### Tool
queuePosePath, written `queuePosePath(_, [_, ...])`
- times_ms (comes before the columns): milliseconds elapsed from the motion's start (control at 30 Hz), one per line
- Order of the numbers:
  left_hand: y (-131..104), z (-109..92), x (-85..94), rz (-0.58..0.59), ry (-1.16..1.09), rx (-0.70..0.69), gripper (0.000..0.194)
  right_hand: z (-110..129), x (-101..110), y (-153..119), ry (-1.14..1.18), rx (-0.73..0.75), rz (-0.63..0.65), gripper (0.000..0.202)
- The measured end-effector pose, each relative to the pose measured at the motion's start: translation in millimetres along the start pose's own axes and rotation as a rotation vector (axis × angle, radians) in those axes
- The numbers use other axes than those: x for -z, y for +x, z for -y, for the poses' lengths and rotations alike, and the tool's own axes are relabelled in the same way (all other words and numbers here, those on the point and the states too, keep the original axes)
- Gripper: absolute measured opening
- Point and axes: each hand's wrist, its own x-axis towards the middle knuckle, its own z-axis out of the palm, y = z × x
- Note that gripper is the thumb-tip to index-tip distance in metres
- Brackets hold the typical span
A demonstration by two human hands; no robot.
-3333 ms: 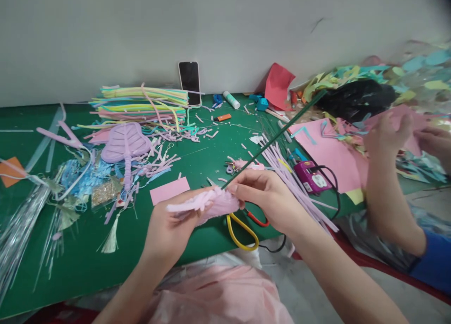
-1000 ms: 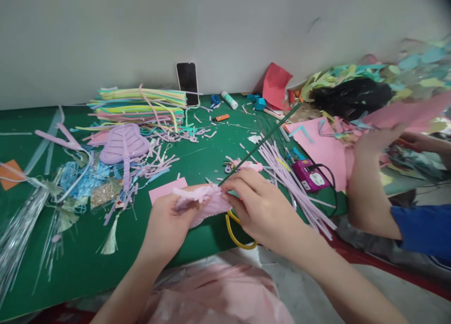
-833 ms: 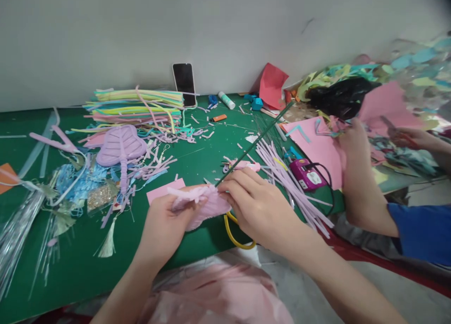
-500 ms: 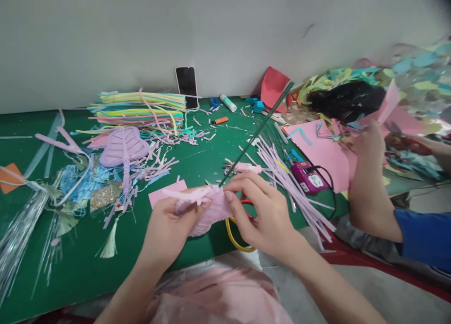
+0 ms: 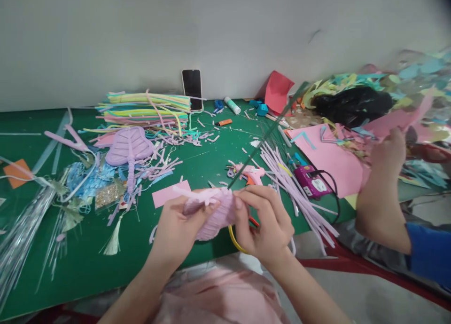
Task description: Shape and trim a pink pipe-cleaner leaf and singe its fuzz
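My left hand point(image 5: 179, 227) is closed around a lilac ribbed piece point(image 5: 211, 223) that looks made of fuzzy pipe cleaners, thumb on its top face. At its right edge my right hand point(image 5: 264, 220) pinches with thumb and forefinger. A long green wire stem point(image 5: 252, 154) rises from the piece's upper edge, slanting up to the right. Scissors handles, one yellow loop point(image 5: 234, 240) and a bit of red, show beside my right palm; whether that hand bears them I cannot tell. Just beyond lies a pink glue gun point(image 5: 248, 172).
Lilac pipe cleaners point(image 5: 299, 194) and a purple device point(image 5: 312, 180) lie to the right. Behind on the left are a multicoloured pipe-cleaner bundle point(image 5: 148, 110), a lilac leaf-shaped piece point(image 5: 129, 145) and a leaning phone point(image 5: 192, 89). A co-worker's arm point(image 5: 382, 187) reaches in at right, over pink paper point(image 5: 331, 159).
The view has shifted slightly, moving the table items rightward. My fingers stay on the lilac piece; more of the glue gun shows. The co-worker's hand has moved right.
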Motion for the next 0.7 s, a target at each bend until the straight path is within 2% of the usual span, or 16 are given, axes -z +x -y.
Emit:
queuePosePath(100, [6.0, 2.1, 4.9, -0.081, 0.193, -0.047, 0.023, -5.0, 7.3, 10.4, -0.009, -0.07, 0.073, 0.022])
queuePosePath(267, [8.2, 4.1, 6.5, -0.028, 0.351, -0.201, 0.023, -16.8, 11.3, 23.8, -0.143, 0.196, 0.269, 0.019])
queuePosePath(433, [3.8, 6.9, 3.3, -0.007, 0.439, -0.347, 0.026, -19.2, 6.8, 29.2, -0.272, 0.305, 0.459, 0.018])
queuePosePath(567, [2.6, 7.7, -0.1, -0.003, 0.524, -0.434, 0.03, -11.8, 3.5, 32.5, -0.413, 0.312, 0.516, 0.014])
queuePosePath(700, [3.4, 5.3, -3.7, -0.008, 0.564, -0.445, 0.031, -7.4, 0.7, 32.9, -0.506, 0.332, 0.498, 0.017])
